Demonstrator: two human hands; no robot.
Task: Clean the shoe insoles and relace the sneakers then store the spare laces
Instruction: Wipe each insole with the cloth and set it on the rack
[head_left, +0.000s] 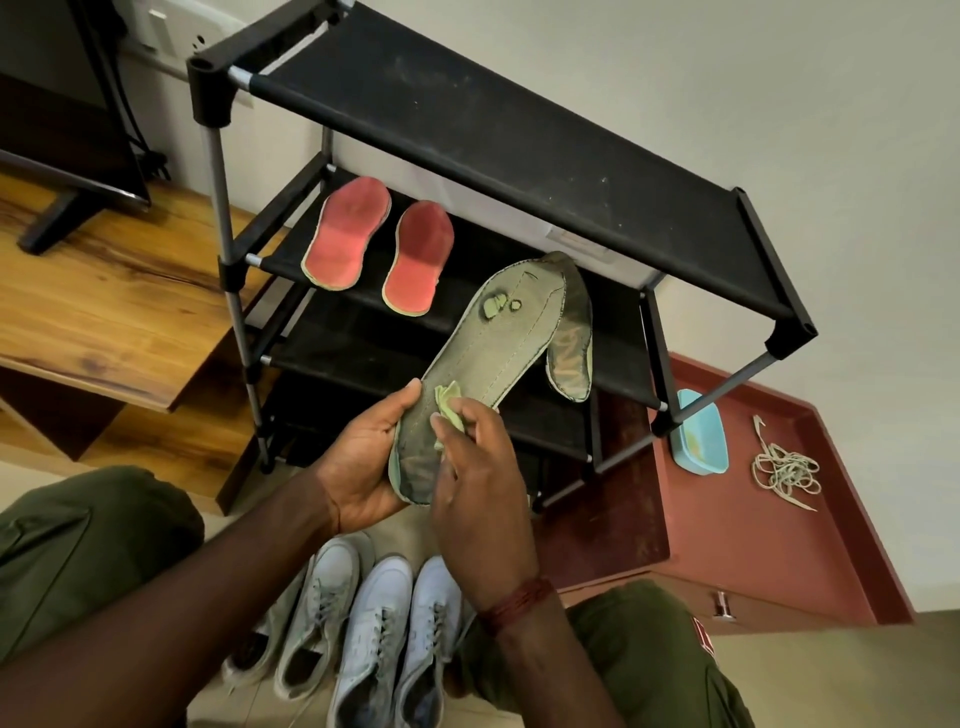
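My left hand (363, 467) grips the heel end of a worn green insole (493, 332) held up in front of the shoe rack. My right hand (478, 467) pinches a small green cloth (449, 402) against that insole near its heel. A second green insole (571, 348) hangs behind the first one. Two red insoles (348, 234) (418, 260) lie side by side on the rack's second shelf. Several white sneakers (374, 649) stand on the floor between my knees. A tangle of pale spare laces (784, 470) lies on the red cabinet top at the right.
The black shoe rack (519, 140) stands straight ahead against the wall. A light blue tub (698, 434) sits on the red cabinet (753, 545) beside the rack. A wooden unit (104, 312) with a TV stand is at the left.
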